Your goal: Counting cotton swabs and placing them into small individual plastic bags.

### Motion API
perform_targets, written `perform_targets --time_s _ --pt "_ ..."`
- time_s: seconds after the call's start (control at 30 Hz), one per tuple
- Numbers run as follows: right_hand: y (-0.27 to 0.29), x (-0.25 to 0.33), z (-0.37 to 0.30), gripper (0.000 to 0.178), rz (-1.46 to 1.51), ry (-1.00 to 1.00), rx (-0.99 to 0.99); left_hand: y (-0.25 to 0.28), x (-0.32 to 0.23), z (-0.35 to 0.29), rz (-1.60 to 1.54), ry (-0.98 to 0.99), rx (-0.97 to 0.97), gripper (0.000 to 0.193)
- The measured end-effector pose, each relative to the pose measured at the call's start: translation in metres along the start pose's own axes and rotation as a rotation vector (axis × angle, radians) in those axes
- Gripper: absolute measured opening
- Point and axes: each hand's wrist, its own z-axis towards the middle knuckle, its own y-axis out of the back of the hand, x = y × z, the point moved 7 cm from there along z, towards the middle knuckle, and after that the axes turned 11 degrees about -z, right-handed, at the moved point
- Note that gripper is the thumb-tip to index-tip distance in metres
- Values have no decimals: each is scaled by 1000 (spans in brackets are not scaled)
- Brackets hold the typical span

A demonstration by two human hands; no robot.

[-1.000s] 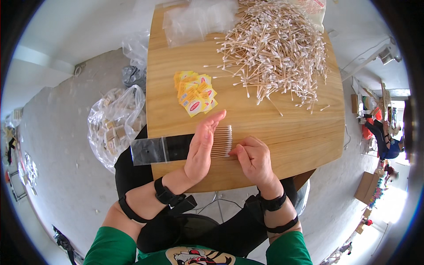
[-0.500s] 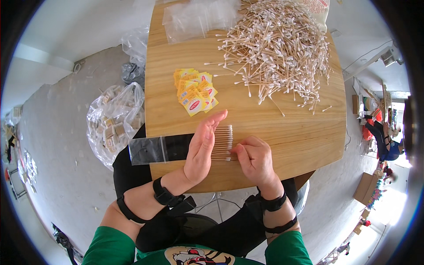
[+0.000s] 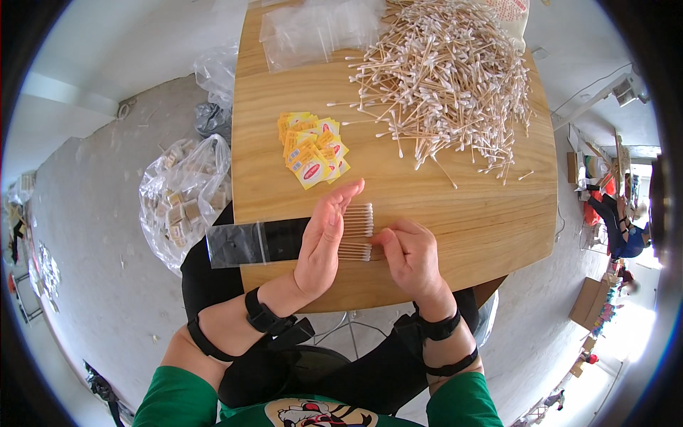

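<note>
A row of cotton swabs (image 3: 361,220) lies side by side near the table's front edge, white tips to the right. A lower group of swabs (image 3: 356,252) sits slightly apart from the rest. My left hand (image 3: 321,238) stands on edge across the sticks, fingers stretched out together, hiding their left part. My right hand (image 3: 410,257) is curled closed, its index fingertip and thumb at the swab tips by the gap; I see nothing held in it. Left of my left hand is a flat black piece (image 3: 284,238), joined to a clear zip bag (image 3: 235,245) reaching past the table edge.
A big heap of loose swabs (image 3: 448,85) covers the far right of the table (image 3: 491,213). Yellow-and-white cards (image 3: 313,151) lie in a pile left of it, clear bags (image 3: 320,32) beyond. A filled plastic sack (image 3: 186,206) stands on the floor at left.
My right fingertip has shifted slightly up along the row of tips. More swabs now lie in the lower group, and the gap has moved up. My left hand has barely moved.
</note>
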Motion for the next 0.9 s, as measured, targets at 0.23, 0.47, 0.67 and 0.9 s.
perform_targets --time_s 0.23,0.47,0.67,0.9 --pt "-3 -4 1 26 -17 -43 12 1 0 0 54 5 -6 52" --pt "1 1 6 26 54 -114 5 2 0 0 46 4 -16 51" --pt "1 -3 5 19 18 -77 -90 0 1 1 50 0 -10 52" --pt "2 -4 7 19 40 -126 -79 1 1 0 45 8 -18 52"
